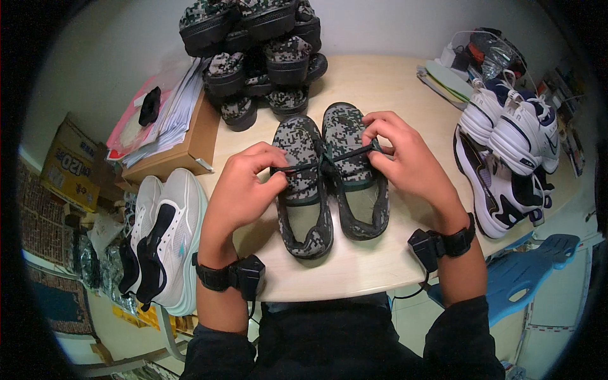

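A pair of grey-and-black camouflage shoes lies side by side on the table, toes away from me: the left shoe [297, 139] and the right shoe [345, 123]. Black laces [304, 167] run across their insteps and meet in the gap between them, where I cannot make out whether they are knotted. At the outer side of the left shoe, my left hand [244, 183] pinches one lace end between thumb and fingers. My right hand [408, 155] pinches the other end above the right shoe's outer side. Both laces look stretched outward. Each wrist wears a black strapped device.
Several similar camouflage shoes [253, 69] are stacked at the back. On the left stand a cardboard box [190, 149] under papers and a pair of white-grey sneakers [180, 234]. White sneakers [519, 130] pile up on the right, near a blue plastic chair [525, 278].
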### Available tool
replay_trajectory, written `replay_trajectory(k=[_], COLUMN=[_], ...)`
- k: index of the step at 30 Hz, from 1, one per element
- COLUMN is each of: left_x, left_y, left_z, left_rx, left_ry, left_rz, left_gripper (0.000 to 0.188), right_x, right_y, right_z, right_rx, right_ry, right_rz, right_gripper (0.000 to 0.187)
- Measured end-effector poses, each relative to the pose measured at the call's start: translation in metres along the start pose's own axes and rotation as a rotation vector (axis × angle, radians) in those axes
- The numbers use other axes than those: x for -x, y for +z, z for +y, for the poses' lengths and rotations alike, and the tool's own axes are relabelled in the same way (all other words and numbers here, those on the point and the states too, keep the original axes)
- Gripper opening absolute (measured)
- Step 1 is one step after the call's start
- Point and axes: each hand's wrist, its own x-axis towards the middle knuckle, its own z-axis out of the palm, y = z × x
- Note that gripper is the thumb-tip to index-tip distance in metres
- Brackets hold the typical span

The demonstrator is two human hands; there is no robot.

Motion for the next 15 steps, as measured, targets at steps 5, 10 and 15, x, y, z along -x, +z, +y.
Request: replay_trajectory(k=[5, 10, 15], left_x=[0.0, 0.007, 0.024], left_y=[0.001, -0.002, 0.027], left_z=[-0.003, 0.001, 0.005], left_rx=[0.092, 0.092, 0.046], left_ry=[-0.052, -0.097, -0.152], left_rz=[-0.012, -0.046, 0.108], left_gripper=[0.011, 0.022, 0.056], right_x=[0.001, 0.001, 0.005], right_y=[-0.001, -0.002, 0.001], right_z=[0.003, -0.008, 0.008], right_rx=[0.001, -0.067, -0.027], right_ry=[-0.002, 0.098, 0.026], right_rz=[0.0, -0.032, -0.01], right_gripper=[0.017, 0.017, 0.022])
